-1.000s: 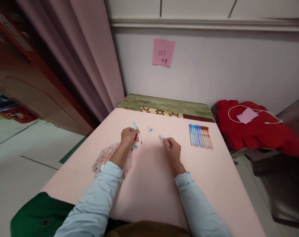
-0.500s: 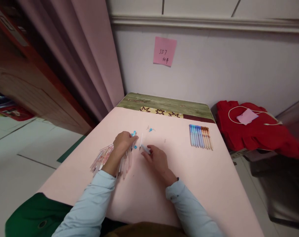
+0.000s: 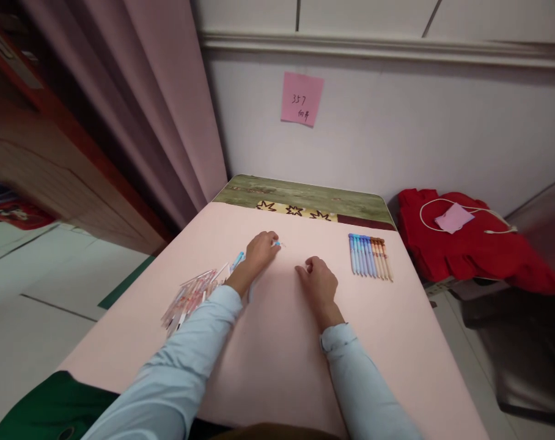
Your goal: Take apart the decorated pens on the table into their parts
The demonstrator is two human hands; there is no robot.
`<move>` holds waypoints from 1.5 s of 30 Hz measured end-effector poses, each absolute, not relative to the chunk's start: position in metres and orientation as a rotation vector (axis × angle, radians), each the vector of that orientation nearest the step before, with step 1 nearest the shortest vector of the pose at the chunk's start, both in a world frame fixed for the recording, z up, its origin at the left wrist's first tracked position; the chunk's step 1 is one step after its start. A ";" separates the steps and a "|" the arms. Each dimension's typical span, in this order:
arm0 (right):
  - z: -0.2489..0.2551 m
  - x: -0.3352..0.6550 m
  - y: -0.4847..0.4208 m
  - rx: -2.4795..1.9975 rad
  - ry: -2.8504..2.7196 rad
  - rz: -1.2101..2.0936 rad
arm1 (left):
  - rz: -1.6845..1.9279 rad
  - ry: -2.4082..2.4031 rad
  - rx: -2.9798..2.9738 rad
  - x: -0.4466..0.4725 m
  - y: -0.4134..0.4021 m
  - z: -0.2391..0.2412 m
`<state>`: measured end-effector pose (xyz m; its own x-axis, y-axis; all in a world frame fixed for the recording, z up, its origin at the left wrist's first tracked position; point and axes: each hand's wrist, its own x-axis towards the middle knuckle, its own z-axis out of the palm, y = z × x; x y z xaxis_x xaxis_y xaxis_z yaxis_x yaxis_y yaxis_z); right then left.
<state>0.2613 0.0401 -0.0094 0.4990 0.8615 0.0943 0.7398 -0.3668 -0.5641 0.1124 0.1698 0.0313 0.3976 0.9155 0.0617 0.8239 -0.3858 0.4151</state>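
Observation:
My left hand point(image 3: 260, 249) reaches forward over the pink table cover point(image 3: 277, 342), fingers bent and pinched on a small blue part point(image 3: 277, 244) at their tips. A light blue pen point(image 3: 237, 261) lies just left of that wrist. My right hand point(image 3: 320, 281) rests on the cover with fingers curled in; anything inside them is hidden. A heap of clear-wrapped pens point(image 3: 190, 296) lies by my left forearm. A neat row of blue and orange pens point(image 3: 370, 256) lies to the right of my right hand.
The table stands against a white wall with a pink sticky note point(image 3: 302, 98). A pink curtain point(image 3: 167, 104) hangs at the left. A red cloth point(image 3: 474, 244) with a white cable and pink paper lies to the right of the table.
My left hand left the pen near the heap and moved forward to the small blue part. My right hand drew back to the right and curled shut.

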 end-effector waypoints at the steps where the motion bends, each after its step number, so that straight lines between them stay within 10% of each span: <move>1: -0.010 0.260 0.041 -2.193 -1.321 0.291 | 0.382 1.515 2.357 0.119 0.172 0.027; 30: -0.003 0.250 0.100 -1.965 -1.639 0.240 | 0.259 1.495 2.102 0.002 0.196 0.037; 45: 0.029 0.402 0.068 -2.828 -1.119 0.231 | 0.380 1.441 2.117 -0.006 0.194 0.053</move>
